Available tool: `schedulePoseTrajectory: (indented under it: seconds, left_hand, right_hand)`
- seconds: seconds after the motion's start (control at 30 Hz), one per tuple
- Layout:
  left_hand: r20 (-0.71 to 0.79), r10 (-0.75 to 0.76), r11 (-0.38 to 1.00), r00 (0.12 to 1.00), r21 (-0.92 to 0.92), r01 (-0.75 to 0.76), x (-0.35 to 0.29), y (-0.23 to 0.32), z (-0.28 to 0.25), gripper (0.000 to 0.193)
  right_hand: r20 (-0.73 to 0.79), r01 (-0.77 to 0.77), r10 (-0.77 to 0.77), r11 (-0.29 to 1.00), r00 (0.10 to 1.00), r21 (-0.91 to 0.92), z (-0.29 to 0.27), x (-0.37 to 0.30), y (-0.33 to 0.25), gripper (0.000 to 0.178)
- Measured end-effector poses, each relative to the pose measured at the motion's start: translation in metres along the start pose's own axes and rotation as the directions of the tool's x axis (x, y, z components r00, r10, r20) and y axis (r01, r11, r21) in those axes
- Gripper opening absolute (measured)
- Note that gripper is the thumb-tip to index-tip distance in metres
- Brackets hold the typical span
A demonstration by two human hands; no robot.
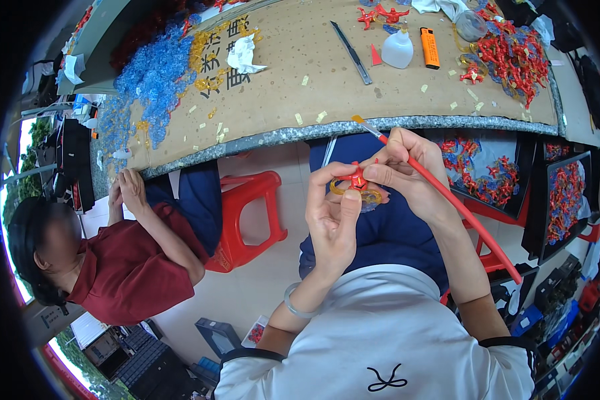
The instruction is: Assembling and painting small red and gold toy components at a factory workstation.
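Note:
Above my lap, just off the table's near edge, my left hand is closed on a small red plastic figure. A translucent yellow ring and a bluish clear piece sit just under the figure, partly hidden by my fingers. My right hand also pinches the figure from the right with thumb and fingertip. Tucked in that same hand is a paintbrush with a long red handle, its yellowish bristles pointing up toward the table edge.
On the brown-covered table lie a utility knife, a white bottle, an orange lighter, blue pieces and piled red figures. Trays of figures stand at right. A person in dark red sits left, beside a red stool.

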State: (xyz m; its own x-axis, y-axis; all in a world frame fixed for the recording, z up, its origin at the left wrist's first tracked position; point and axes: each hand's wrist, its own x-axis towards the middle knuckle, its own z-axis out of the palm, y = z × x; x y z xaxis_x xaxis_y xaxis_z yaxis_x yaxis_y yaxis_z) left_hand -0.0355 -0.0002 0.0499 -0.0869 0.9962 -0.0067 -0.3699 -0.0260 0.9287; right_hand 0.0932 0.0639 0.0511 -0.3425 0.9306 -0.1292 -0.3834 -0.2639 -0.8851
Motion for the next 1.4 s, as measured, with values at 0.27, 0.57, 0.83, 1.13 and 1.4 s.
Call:
schedulePoseTrajectory:
  seconds: [0.27, 0.57, 0.83, 1.13, 1.4]
  left_hand:
    - [-0.002, 0.06, 0.99, 0.998, 0.132, -0.059, 0.003, 0.0, -0.001, 0.021]
    - [-0.155, -0.073, 0.992, 0.985, -0.114, 0.056, 0.007, 0.023, -0.051, 0.021]
    - [-0.214, -0.015, 0.993, 0.977, -0.115, -0.01, 0.011, 0.036, -0.075, 0.021]
    - [-0.146, -0.056, 0.987, 0.988, -0.159, 0.032, 0.026, 0.017, -0.059, 0.022]
    - [-0.039, 0.008, 0.983, 0.999, -0.184, -0.016, 0.036, 0.013, -0.03, 0.026]
  right_hand:
    - [-0.041, 0.029, -0.03, 1.0, 0.999, -0.007, 0.004, 0.001, 0.008, 0.033]
    - [0.004, -0.029, 0.033, 0.918, 0.999, -0.397, 0.018, 0.039, -0.017, 0.023]
    - [-0.117, -0.12, 0.025, 0.175, 0.993, -0.977, 0.042, 0.126, -0.025, 0.032]
    - [-0.154, 0.157, -0.852, 0.265, 0.501, -0.951, -0.004, 0.088, 0.018, 0.049]
    - [-0.331, 0.081, -0.481, 0.655, 0.812, -0.752, -0.058, 0.122, 0.021, 0.044]
